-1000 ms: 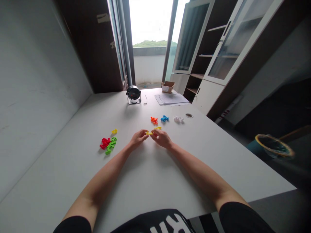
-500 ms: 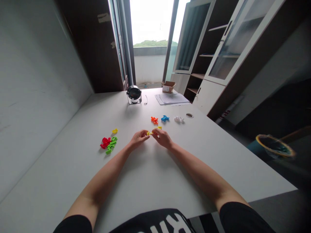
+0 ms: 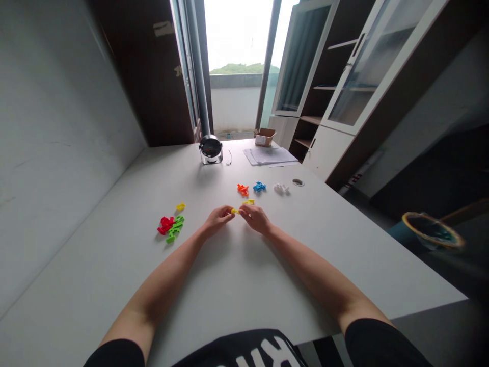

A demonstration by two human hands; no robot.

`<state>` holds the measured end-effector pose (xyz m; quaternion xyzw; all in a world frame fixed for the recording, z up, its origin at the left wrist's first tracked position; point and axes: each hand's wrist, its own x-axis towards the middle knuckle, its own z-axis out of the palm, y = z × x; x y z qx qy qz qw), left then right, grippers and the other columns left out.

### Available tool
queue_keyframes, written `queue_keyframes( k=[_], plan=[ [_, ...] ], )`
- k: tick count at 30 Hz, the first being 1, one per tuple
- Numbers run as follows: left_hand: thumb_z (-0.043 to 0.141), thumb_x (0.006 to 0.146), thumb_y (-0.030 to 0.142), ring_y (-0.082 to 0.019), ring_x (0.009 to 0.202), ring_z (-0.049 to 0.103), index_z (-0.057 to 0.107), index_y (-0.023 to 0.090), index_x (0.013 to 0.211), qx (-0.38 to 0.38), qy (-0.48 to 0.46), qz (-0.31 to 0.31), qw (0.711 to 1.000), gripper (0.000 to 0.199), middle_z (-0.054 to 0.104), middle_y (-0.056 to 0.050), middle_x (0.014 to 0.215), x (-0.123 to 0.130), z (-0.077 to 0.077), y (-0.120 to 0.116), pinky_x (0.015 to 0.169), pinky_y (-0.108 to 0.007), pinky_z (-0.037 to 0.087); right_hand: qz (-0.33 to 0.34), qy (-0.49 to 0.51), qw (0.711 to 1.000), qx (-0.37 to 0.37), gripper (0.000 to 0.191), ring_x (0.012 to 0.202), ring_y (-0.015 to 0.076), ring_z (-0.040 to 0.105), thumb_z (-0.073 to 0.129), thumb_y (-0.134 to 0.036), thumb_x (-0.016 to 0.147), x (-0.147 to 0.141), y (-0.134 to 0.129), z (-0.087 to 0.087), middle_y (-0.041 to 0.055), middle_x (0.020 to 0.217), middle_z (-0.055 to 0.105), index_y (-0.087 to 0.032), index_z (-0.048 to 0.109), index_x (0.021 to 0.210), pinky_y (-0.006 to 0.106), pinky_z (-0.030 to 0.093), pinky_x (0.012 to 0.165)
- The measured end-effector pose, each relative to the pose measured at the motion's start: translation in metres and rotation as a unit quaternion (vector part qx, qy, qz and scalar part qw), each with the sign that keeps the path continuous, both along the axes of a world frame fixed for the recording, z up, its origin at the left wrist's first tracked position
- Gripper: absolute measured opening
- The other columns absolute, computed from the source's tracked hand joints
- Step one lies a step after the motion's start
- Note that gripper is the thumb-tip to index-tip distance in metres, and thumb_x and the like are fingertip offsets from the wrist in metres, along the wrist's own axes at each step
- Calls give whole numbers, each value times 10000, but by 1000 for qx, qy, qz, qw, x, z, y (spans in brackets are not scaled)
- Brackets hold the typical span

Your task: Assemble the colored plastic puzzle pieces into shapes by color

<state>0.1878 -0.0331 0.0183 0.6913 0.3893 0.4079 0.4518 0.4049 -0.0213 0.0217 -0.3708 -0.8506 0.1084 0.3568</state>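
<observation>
Between my two hands is a small yellow plastic piece (image 3: 235, 211), too small to make out its exact shape. My left hand (image 3: 218, 218) pinches its left end, and my right hand (image 3: 256, 219) is closed on its right end. Just behind my right fingers more yellow plastic (image 3: 249, 202) lies on the white table (image 3: 237, 285). Farther back sit an orange pile (image 3: 243, 189), a blue pile (image 3: 260, 187) and a white pile (image 3: 281, 188) of small plastic pieces. Left of my left hand are red pieces (image 3: 166, 224), green pieces (image 3: 175, 228) and one yellow piece (image 3: 181, 206).
A round black device on a metal stand (image 3: 211, 149) stands at the back, beside a thin cord (image 3: 229, 157). Papers (image 3: 272, 156), an open cardboard box (image 3: 265, 136) and a roll of tape (image 3: 298, 182) are at the back right. A wall (image 3: 69, 127) borders the left side.
My hands have shifted very slightly, and the yellow piece between them is tilted a little differently. More of the yellow plastic behind my right hand shows. The piles have stayed put.
</observation>
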Motion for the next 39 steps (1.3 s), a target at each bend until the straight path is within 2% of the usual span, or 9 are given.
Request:
queue_keyframes(
  k=[4,7,13,20,30,33,37,39],
  plan=[
    [654,857,501,-158,765,598,693,145,922,-18,-26,8,999,364,672,-56,839,1,-2,3,726,-273,462,-1,12,1000,-4,220,693,162,598,492,-413,1011,-1,-2,1,25,813,669,-226,601,1052,272,431,676],
    [636,862,509,-165,768,608,684,145,877,-28,-43,9,999,368,675,-63,831,1,-3,4,741,-282,476,-3,13,1000,6,229,696,158,608,554,-393,981,-2,-3,0,14,815,670,-230,574,1141,275,451,703],
    [601,874,493,-159,731,595,666,157,794,-14,0,21,1000,352,657,-36,750,1,-2,4,700,-264,455,14,-26,999,46,172,728,176,607,527,-340,995,-3,-3,2,38,826,668,-228,604,1100,299,455,735],
    [569,866,493,-148,677,557,638,169,730,1,62,48,997,358,628,-12,695,2,1,1,648,-248,422,31,-53,996,72,226,783,199,613,529,-303,996,-3,-4,3,59,899,673,-254,619,1198,324,453,781],
    [562,884,454,-151,674,574,644,162,725,9,67,39,997,342,645,-17,702,1,-1,3,659,-259,433,61,-64,993,76,268,933,229,632,457,-285,1029,-4,-5,7,87,1003,694,-249,616,1242,361,484,846],
    [568,888,471,-158,697,594,672,156,781,-5,42,38,998,349,660,-31,729,1,-2,4,681,-270,454,55,-43,995,73,251,928,230,647,470,-287,1027,-3,-4,5,89,994,706,-240,618,1224,367,490,850],
    [616,877,466,-154,725,613,680,157,1012,-30,-33,18,999,343,686,-53,830,1,0,3,713,-282,482,37,-10,997,67,215,896,219,669,502,-308,1021,-2,-1,1,86,987,720,-223,632,1170,348,493,831],
    [645,864,456,-151,733,617,669,157,1064,-38,-57,8,998,360,686,-57,846,1,1,2,724,-284,488,29,3,998,59,197,863,206,674,513,-316,1016,-2,0,0,80,977,725,-218,642,1128,331,491,813]
  ],
)
